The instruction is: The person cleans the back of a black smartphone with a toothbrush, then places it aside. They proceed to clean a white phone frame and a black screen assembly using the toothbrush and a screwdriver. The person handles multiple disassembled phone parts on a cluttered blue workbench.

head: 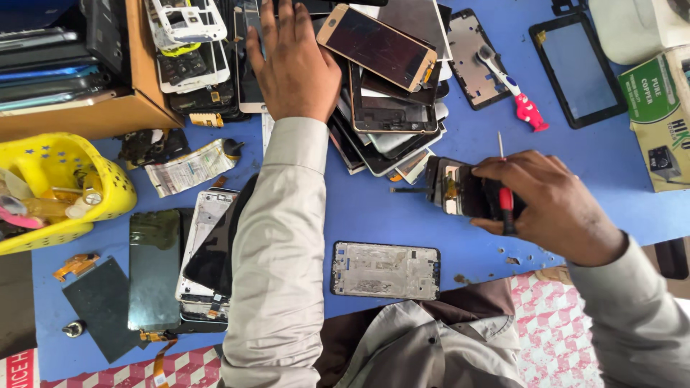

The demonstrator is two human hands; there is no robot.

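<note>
My left hand reaches far forward, fingers spread flat on a heap of phone screens and frames at the back of the blue table. A gold-edged phone screen lies on top of the heap just right of that hand. My right hand grips a dark opened phone part together with a red-handled screwdriver whose thin shaft points up. A bare phone frame lies flat near the table's front edge, between my arms.
A yellow basket of small parts sits at left, a cardboard box of phones behind it. Screens lie front left. A toothbrush rests on a frame; a tablet glass and green box are at right.
</note>
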